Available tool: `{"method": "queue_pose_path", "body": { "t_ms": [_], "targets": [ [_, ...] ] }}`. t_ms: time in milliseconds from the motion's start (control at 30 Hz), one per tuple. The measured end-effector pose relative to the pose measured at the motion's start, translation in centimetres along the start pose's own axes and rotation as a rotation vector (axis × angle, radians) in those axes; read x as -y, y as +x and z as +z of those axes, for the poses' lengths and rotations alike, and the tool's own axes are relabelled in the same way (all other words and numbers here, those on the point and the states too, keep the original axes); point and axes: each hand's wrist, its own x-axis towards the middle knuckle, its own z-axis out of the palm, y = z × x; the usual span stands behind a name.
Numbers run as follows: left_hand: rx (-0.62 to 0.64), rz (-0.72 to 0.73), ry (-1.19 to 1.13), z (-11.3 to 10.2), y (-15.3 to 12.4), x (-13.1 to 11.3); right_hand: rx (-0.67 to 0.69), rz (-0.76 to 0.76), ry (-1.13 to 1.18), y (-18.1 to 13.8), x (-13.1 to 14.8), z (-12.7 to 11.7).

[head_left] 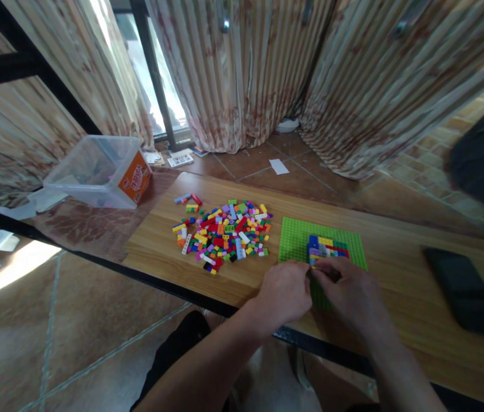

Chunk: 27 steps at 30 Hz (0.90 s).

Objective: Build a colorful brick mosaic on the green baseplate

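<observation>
On a green studded baseplate (291, 237) stands a low build of toy bricks (325, 246), in blue, grey, yellow, red, white and green. My right hand (353, 289) reaches over the near side of the build, its thumb and fingers pinched at the front left corner. A speck of yellow, seemingly a small brick (314, 266), shows at those fingertips. My left hand (287, 289) is closed at the plate's near left edge, its fingertips close against the right ones. What the left fingers hold, if anything, is hidden.
A spread of loose coloured bricks (225, 232) lies left of the plate on the wooden table (156, 229). At the right rests a dark flat device (469, 292). A clear plastic bin (91, 171) with an orange label stands beyond the table's left end, before curtains (242, 74).
</observation>
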Motion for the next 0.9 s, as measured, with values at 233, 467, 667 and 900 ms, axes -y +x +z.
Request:
{"method": "queue_pose_path", "body": {
  "t_ms": [233, 467, 667, 900],
  "targets": [
    [-0.013, 0.004, 0.070, 0.0, -0.1, -0.5, 0.051, 0.144, 0.085, 0.3, -0.1, -0.8],
    [0.001, 0.009, 0.131, 0.1, -0.2, -0.8, 0.043, 0.212, 0.114, 0.6, 0.4, -1.0],
    [0.024, 0.001, 0.161, 0.0, -0.3, -1.3, 0.021, 0.221, 0.093, 0.8, 0.6, -0.9],
    [0.039, 0.017, 0.180, 0.4, -0.5, -1.4, 0.018, 0.197, 0.070, 1.0, 0.7, -0.9]
  ]
}}
